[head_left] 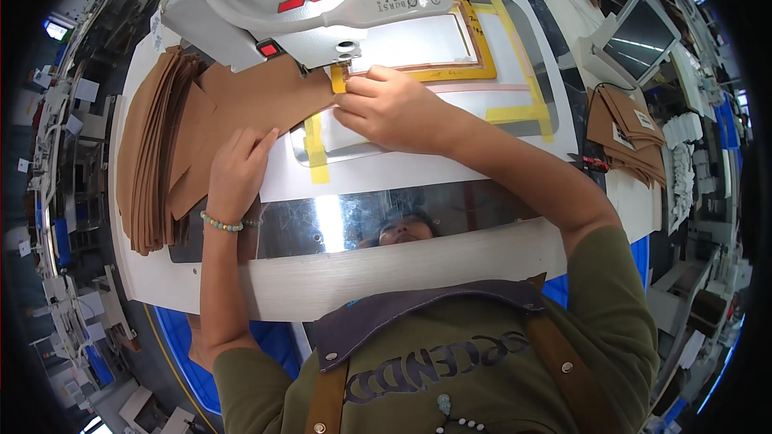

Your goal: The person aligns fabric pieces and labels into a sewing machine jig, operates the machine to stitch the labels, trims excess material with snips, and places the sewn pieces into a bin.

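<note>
My left hand (240, 162) lies with its fingers stretched on a large brown leather-like panel (261, 92). The panel runs from the left to beneath the head of a white sewing machine (265, 12). At the panel's right end is my right hand (388, 108), its fingers curled together beside the near left corner of a yellow-edged rectangular frame (450, 74). Whatever lies between those fingertips is hidden. Under the frame is a clear template sheet with yellow tape strips (515, 52). A thick stack of brown panels (149, 161) stands left of my left hand.
A shiny metal plate (362, 217) spans the table's near side. To the right are red-handled snips (593, 163), several brown pieces with white labels (627, 128) and a tilted screen (639, 36). Blue cloth (181, 345) hangs below the table's front edge.
</note>
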A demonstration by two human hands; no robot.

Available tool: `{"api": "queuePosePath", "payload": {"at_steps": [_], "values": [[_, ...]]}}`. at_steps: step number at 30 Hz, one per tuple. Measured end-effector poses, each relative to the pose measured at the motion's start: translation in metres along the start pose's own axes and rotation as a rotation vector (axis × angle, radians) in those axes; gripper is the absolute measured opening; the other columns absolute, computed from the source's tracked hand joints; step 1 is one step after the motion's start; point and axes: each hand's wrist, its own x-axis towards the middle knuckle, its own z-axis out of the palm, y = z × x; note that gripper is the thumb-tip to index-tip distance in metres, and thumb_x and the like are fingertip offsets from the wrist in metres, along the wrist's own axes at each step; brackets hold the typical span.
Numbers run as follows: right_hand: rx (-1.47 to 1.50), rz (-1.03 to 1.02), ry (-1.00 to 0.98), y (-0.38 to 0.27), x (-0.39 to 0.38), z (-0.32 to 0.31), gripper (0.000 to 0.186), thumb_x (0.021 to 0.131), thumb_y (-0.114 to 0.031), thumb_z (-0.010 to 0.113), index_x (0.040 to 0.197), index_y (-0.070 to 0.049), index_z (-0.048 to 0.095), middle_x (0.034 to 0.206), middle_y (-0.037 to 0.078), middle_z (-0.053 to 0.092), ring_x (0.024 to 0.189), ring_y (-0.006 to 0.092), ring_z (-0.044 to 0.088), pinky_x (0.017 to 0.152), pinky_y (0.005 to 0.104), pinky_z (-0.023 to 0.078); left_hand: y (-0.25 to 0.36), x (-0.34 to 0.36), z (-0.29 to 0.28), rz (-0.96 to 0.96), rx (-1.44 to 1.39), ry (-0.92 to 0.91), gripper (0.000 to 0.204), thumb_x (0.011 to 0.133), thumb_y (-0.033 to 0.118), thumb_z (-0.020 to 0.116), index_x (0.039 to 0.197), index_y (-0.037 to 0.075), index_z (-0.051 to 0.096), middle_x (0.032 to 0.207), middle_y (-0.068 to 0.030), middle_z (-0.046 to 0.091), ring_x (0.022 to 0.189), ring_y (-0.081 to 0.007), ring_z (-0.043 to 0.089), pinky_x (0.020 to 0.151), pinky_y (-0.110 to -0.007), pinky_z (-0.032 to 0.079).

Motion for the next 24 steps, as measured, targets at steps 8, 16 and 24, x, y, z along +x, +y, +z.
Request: {"api": "queuePosePath", "payload": {"at_steps": [8, 16, 24], "values": [[-0.159, -0.029, 0.072, -0.003, 0.025, 0.037, 0.005, 0.083, -0.016, 0.074, 0.081, -0.015, 0.07, 0.08, -0.003, 0.06, 0.091, 0.0167, 0.06, 0.075, 0.0312, 0.047, -0.011, -0.069, -0.024, -0.135, 0.178, 0.024, 0.021, 0.09, -0.001, 0.071, 0.111, -0.001, 0.076, 0.105, -0.0102, 0.072, 0.092, -0.0288, 0.07, 0.078, -0.039, 0.058], [-0.169, -0.036, 0.123, -0.006, 0.01, 0.017, 0.009, 0.081, -0.015, 0.073, 0.075, -0.013, 0.067, 0.081, -0.001, 0.059, 0.091, 0.0168, 0.059, 0.072, 0.0309, 0.048, -0.043, -0.123, -0.045, -0.321, 0.355, 0.008, 0.021, 0.092, 0.001, 0.07, 0.112, -0.003, 0.075, 0.109, -0.0119, 0.073, 0.095, -0.0313, 0.069, 0.083, -0.041, 0.059], [-0.219, 0.039, -0.097, 0.021, -0.058, -0.038, 0.005, 0.079, -0.011, 0.072, 0.079, -0.009, 0.067, 0.086, 0.002, 0.061, 0.093, 0.0185, 0.062, 0.079, 0.0312, 0.053, -0.034, -0.04, -0.014, -0.088, 0.24, -0.019, 0.032, 0.088, -0.003, 0.069, 0.12, -0.002, 0.075, 0.107, -0.0117, 0.07, 0.096, -0.0296, 0.067, 0.085, -0.041, 0.057]]}}
